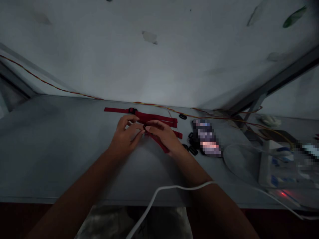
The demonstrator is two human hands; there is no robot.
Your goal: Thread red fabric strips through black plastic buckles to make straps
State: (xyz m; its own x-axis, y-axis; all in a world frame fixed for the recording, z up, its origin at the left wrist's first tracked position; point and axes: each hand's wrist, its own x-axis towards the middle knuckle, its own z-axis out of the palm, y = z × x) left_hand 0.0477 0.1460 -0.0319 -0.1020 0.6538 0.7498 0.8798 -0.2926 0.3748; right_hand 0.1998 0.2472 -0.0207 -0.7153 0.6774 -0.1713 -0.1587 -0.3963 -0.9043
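Note:
My left hand (126, 132) and my right hand (161, 134) meet over the grey table (62, 152). Between their fingertips is a small black buckle (145, 127), mostly covered by the fingers. Both hands pinch it. A red strap (160, 145) runs from it under my right palm, its end showing near the wrist. Just behind the hands lies another red strap (154, 117) with a black buckle (133, 110) on its left part. One more red strap end (178, 134) pokes out right of my right hand.
Black buckles (193, 150) lie beside a phone (208, 139) right of my right hand. A lone black ring (182, 116) sits behind. A white cable (174, 187) crosses my right forearm. A power strip (276, 166) stands at the right; twisted wires run along the wall.

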